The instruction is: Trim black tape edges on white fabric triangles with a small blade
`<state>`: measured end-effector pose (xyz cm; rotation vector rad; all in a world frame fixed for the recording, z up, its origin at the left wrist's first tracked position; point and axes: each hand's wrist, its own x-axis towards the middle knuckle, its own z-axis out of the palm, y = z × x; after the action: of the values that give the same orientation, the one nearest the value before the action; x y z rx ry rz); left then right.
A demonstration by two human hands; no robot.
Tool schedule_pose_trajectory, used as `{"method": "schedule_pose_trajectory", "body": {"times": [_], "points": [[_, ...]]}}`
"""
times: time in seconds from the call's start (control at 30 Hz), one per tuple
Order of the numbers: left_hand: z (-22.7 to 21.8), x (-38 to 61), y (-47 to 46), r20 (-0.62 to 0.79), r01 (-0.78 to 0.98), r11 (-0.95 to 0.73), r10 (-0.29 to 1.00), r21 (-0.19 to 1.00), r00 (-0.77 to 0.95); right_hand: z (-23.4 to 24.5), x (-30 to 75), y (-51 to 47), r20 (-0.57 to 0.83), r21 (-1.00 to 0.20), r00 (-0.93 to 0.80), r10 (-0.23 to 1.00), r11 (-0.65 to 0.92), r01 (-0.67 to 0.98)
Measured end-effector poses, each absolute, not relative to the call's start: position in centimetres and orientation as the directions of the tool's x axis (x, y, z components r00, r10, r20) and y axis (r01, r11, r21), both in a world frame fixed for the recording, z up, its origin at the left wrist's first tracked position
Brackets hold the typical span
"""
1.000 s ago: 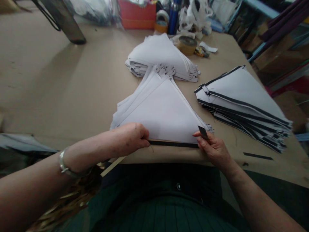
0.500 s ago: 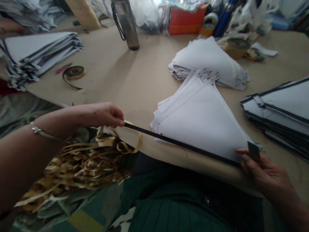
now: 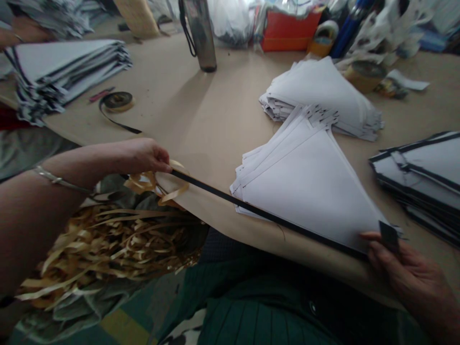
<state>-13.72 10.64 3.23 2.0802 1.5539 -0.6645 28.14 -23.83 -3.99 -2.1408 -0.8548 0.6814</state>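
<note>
My left hand (image 3: 158,158) is closed in a pinch on the left end of a narrow black adhesive tape strip (image 3: 215,191). A curl of yellowish backing paper (image 3: 176,194) hangs just below that hand. The tape stretches rightward along the near edge of a stack of white triangular sheets (image 3: 298,172). At the stack's right corner my right hand (image 3: 406,268) is closed around a small dark flat piece (image 3: 388,235), with a fingertip on the top sheet. Whether that piece belongs to the tape I cannot tell.
A second white stack (image 3: 319,91) lies behind. Black-edged pieces are piled at right (image 3: 431,177) and left (image 3: 72,67). A tape roll (image 3: 120,101), bottle (image 3: 203,40) and red box (image 3: 291,31) stand farther back. Peeled backing strips (image 3: 125,244) fill a cloth below. Another person's hand (image 3: 27,31) shows far left.
My left hand has moved left and slightly up with the tape end, and more of the strip shows. The backing curl shifted left with it. The view has shifted a little.
</note>
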Motion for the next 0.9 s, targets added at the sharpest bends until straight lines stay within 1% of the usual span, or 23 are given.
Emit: {"method": "schedule_pose_trajectory", "body": {"times": [0.07,0.13,0.2,0.27,0.3,0.33,0.4,0.47,0.5,0.57,0.6,0.7,0.83,0.9], "points": [[3.0,-13.6,10.7,-0.598,0.953,-0.302,0.759,0.03,0.26,-4.0,28.4,-23.8,-0.266,-0.798,0.607,0.749,-0.524,0.298],[2.9,-13.6,10.5,-0.583,0.944,-0.328,0.762,0.027,0.282,-3.6,28.8,-23.6,-0.304,-0.808,0.558,0.772,-0.519,0.278],[2.8,-13.5,10.2,-0.573,0.939,-0.34,0.761,0.048,0.305,-2.9,28.9,-23.2,-0.289,-0.786,0.501,0.816,-0.501,0.363],[2.9,-13.3,10.0,-0.561,0.934,-0.353,0.763,0.056,0.322,-1.8,28.4,-22.5,-0.206,-0.715,0.434,0.877,-0.438,0.545],[2.9,-13.3,10.0,-0.56,0.933,-0.355,0.763,0.052,0.322,-1.3,27.7,-22.0,-0.137,-0.668,0.374,0.917,-0.365,0.649],[2.8,-13.3,10.0,-0.56,0.934,-0.356,0.765,0.043,0.317,-0.7,26.9,-21.4,-0.06,-0.618,0.281,0.958,-0.257,0.743],[2.7,-13.3,10.2,-0.567,0.932,-0.361,0.759,0.043,0.32,0.3,24.5,-19.9,0.075,-0.517,0.017,0.997,0.024,0.856],[2.6,-13.4,10.4,-0.561,0.926,-0.374,0.756,0.054,0.338,0.9,21.8,-17.9,0.149,-0.405,-0.256,0.955,0.295,0.865],[2.5,-13.5,10.4,-0.557,0.922,-0.382,0.755,0.056,0.346,1.0,20.6,-16.9,0.165,-0.342,-0.36,0.918,0.396,0.852],[2.5,-13.5,10.5,-0.56,0.919,-0.391,0.751,0.049,0.35,0.8,18.9,-14.8,0.162,-0.234,-0.501,0.85,0.526,0.818],[2.6,-13.5,10.4,-0.564,0.918,-0.393,0.749,0.046,0.349,0.5,18.4,-13.9,0.148,-0.199,-0.55,0.822,0.569,0.798],[2.8,-13.3,10.3,-0.575,0.919,-0.392,0.744,0.034,0.339,-0.6,18.3,-12.1,0.1,-0.159,-0.627,0.772,0.635,0.756],[3.2,-13.4,10.4,-0.549,0.908,-0.418,0.75,0.037,0.368,-1.5,19.0,-11.6,0.099,-0.134,-0.644,0.758,0.652,0.746],[3.4,-13.9,10.8,-0.531,0.913,-0.409,0.777,-0.019,0.337,-1.6,19.1,-11.7,0.096,-0.12,-0.645,0.758,0.652,0.749]]}}
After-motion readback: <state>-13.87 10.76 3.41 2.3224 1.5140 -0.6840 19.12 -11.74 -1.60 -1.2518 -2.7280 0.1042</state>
